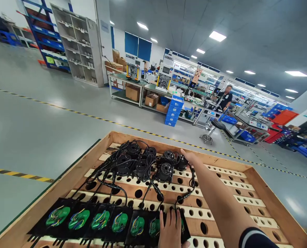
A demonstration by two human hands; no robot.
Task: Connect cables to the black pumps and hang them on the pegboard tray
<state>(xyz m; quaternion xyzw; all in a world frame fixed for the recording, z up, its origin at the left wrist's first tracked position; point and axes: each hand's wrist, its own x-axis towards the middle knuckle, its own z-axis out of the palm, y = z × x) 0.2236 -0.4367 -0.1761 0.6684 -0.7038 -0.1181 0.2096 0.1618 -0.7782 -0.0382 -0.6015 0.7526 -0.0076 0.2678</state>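
Left hand (170, 229): fingers slightly spread, laid over the row's right end.
Green circuit boards (120, 222): seven visible, under and left of those fingers.
Round black motors (165, 171): seven visible, beyond left fingertips.
Right hand (189, 157): at rightmost motor; finger closure cannot be told.
Wooden crate (223, 159): one, holding boards, motors, cables (157, 188).

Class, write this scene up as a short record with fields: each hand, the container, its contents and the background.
Left hand: laid over the right end of the row of black panels
Right hand: at the rightmost black round unit; grip unclear
Container: wooden crate
Contents: panels bearing green boards, round units, black cables
Background: stacked blue bins, standing person
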